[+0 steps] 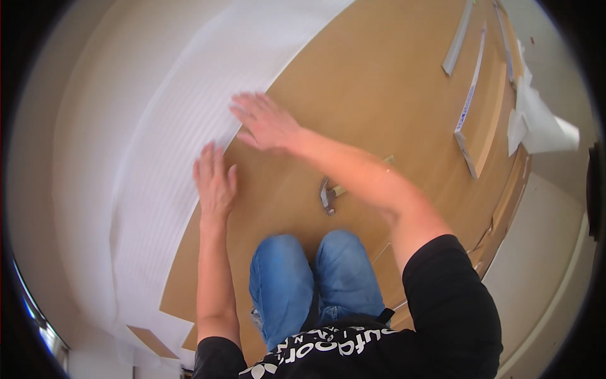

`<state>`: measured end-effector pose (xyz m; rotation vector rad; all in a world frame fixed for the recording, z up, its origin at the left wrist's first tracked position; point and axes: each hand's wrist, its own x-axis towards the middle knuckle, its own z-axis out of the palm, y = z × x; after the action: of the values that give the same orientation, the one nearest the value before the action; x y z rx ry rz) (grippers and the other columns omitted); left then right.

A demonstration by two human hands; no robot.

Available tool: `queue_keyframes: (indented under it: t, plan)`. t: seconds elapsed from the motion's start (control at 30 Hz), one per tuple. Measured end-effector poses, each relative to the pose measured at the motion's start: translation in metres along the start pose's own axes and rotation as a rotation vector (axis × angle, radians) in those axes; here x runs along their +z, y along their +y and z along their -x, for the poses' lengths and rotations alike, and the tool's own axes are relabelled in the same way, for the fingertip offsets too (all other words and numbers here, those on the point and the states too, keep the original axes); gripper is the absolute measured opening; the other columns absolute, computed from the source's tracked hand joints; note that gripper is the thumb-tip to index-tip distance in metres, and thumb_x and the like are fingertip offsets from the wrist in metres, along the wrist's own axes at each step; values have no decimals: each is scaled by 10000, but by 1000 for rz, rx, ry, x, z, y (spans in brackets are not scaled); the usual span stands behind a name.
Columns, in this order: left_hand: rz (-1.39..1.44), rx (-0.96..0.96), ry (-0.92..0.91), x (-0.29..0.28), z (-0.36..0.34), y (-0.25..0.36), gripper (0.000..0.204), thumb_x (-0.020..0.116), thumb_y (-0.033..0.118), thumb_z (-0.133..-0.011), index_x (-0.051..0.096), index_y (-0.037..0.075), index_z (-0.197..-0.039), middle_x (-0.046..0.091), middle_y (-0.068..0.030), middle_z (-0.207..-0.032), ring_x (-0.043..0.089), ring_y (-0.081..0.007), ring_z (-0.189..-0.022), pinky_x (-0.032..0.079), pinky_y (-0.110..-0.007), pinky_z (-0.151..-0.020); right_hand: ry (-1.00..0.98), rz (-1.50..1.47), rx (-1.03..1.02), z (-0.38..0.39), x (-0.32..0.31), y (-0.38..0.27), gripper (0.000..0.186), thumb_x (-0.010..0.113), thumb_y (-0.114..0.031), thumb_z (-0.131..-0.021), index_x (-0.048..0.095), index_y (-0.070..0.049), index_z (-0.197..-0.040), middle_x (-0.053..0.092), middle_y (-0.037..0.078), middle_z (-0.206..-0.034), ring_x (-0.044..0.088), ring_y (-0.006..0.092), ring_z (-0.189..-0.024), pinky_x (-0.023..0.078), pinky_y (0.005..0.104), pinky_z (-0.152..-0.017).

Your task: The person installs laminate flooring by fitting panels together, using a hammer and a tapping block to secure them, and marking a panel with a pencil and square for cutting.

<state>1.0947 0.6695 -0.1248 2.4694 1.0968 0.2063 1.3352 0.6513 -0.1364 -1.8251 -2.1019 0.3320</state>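
I kneel on a large brown cardboard-like sheet point(379, 76), its straight left edge running beside a white ribbed sheet point(170, 126) that looks like thin packing foam. My left hand point(214, 183) is flat with its fingers stretched out, at the border between brown and white. Farther ahead, my right hand point(268, 123) reaches across to the same edge, fingers extended and slightly blurred. Neither hand holds anything; whether the palms touch the surface I cannot tell. A claw hammer point(327, 196) lies in front of my knees, its handle partly hidden under my right forearm.
Far right, a pale strip point(459, 38) and an angled panel piece point(470, 107) with a printed edge lie on the brown sheet. Crumpled white wrapping point(540, 123) sits past its right edge. A small brown offcut point(151, 341) rests at the lower left.
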Motion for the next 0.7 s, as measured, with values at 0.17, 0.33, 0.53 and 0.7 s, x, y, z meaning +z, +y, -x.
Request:
queue_keyframes:
  t: [0.17, 0.33, 0.53, 0.7]
  plan:
    - [30, 45, -36, 54, -88, 43, 588, 632, 210, -974, 453, 18, -1501, 430, -158, -1596, 369, -359, -1490, 253, -531, -1224, 533, 94, 37, -105, -85, 88, 701, 713, -446, -904, 516, -17, -1422, 446, 175, -1544, 457, 371, -1384, 357, 548, -1142]
    - [-104, 4, -9, 79, -96, 64, 621, 576, 291, -978, 448, 7, -1515, 407, -161, -1617, 327, -355, -1525, 219, -523, -1247, 328, 124, 292, -10, -31, 198, 707, 716, -462, -896, 526, -26, -1419, 454, 174, -1539, 446, 356, -1401, 348, 541, -1158]
    - [-137, 6, 16, 84, -95, 58, 682, 578, 288, -917, 429, 18, -1526, 410, -184, -1607, 332, -382, -1517, 211, -543, -1243, 213, 120, 335, -25, -37, 201, 743, 674, -525, -920, 499, -62, -1475, 405, 130, -1596, 366, 306, -1473, 264, 510, -1222]
    - [-135, -6, -19, 83, -97, 60, 699, 579, 275, -892, 421, 21, -1524, 401, -181, -1610, 324, -384, -1520, 209, -548, -1245, 124, 132, 368, -27, -47, 199, 690, 660, -524, -925, 546, -71, -1432, 445, 116, -1570, 413, 290, -1445, 249, 520, -1218]
